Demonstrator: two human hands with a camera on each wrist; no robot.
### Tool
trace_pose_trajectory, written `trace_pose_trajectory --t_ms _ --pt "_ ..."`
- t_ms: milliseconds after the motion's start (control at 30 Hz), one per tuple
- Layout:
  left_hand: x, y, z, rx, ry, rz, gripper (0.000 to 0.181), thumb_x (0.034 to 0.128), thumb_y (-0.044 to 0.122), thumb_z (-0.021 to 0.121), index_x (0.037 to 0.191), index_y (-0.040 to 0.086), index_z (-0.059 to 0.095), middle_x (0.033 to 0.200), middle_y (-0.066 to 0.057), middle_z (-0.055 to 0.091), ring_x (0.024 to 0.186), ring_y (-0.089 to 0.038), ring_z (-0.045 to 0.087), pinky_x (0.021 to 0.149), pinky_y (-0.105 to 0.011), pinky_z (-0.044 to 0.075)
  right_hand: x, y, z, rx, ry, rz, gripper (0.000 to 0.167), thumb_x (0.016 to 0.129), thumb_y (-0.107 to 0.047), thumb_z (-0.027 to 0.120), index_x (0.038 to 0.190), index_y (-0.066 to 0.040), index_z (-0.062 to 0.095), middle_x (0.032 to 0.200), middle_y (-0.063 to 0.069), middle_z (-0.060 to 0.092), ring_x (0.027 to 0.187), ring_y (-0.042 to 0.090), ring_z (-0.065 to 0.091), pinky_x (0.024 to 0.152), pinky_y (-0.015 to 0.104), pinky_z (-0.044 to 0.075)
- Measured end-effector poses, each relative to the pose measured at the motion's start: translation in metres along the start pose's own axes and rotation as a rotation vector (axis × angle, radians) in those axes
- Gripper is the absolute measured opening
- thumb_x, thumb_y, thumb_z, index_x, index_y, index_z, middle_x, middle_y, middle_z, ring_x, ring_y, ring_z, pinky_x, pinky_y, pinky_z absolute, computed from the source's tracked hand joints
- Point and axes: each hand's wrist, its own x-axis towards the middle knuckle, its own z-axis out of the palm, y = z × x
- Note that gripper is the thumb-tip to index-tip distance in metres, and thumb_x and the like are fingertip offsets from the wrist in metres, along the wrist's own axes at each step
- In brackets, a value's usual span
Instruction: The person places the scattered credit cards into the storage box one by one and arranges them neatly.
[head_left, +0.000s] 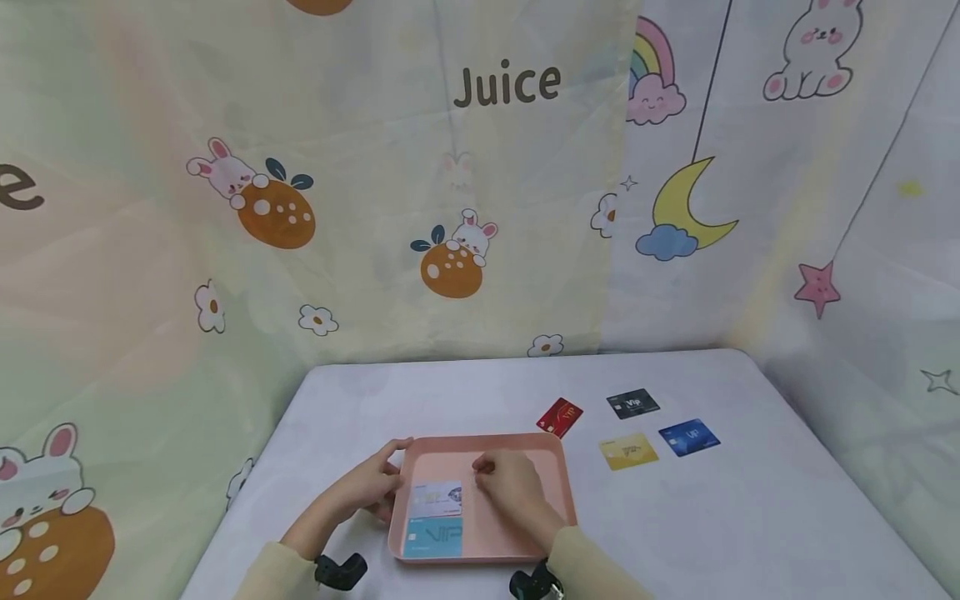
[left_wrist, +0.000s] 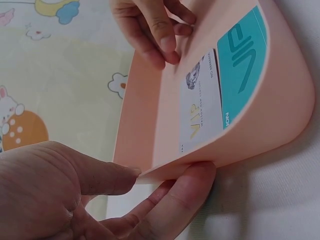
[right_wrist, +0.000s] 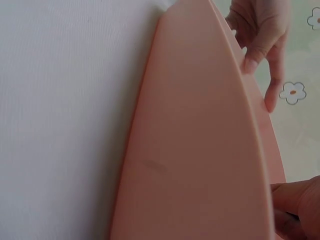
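A pink tray (head_left: pixel 517 546) lies on the white table. My left hand (head_left: pixel 367 483) holds its left side, the thumb at the rim and other fingers against the outer wall, as the left wrist view shows. Inside the tray, at the left, are a white VIP card (left_wrist: pixel 200 100) and a teal VIP card (head_left: pixel 433 538), the teal one nearer me. Over the tray's middle is my right hand (head_left: pixel 513 487), its fingers loosely bent. The left wrist view shows these right-hand fingers (left_wrist: pixel 155 30) near the tray floor, with no object visible in them.
Right of the tray and behind it lie a red card (head_left: pixel 559 417), a black card (head_left: pixel 633 404), a yellow card (head_left: pixel 628 452) and a blue card (head_left: pixel 689 437). The red card is beside the tray's far right corner. A printed curtain (head_left: pixel 375 125) hangs behind the table (head_left: pixel 675 525).
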Motion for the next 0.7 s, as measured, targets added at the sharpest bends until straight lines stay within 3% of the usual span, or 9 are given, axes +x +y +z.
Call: trace_pose_trajectory --t_ms 400,700 --pt "0.0 -0.003 -0.002 -0.006 -0.015 0.014 0.065 0.0996 0.006 0.056 0.159 0.021 0.034 0.116 -0.016 0.06 0.08 -0.025 0.066 0.055 -0.035 0.06 -0.002 0.008 -0.023 -0.036 0.024 0.052 0.013 0.089 -0.014 0.079 0.102 -0.013 0.081 0.092 -0.002 0.075 0.084 0.014 0.064 0.079 0.031 0.061" --pt "0.004 -0.002 -0.001 -0.018 -0.034 0.012 0.067 0.0995 0.007 0.057 0.16 0.02 0.033 0.116 -0.017 0.06 0.077 -0.024 0.067 0.053 -0.032 0.059 0.0 0.007 -0.039 -0.073 0.094 0.022 0.019 0.083 -0.017 0.087 0.1 -0.011 0.08 0.084 -0.001 0.073 0.075 0.012 0.061 0.071 0.025 0.061"
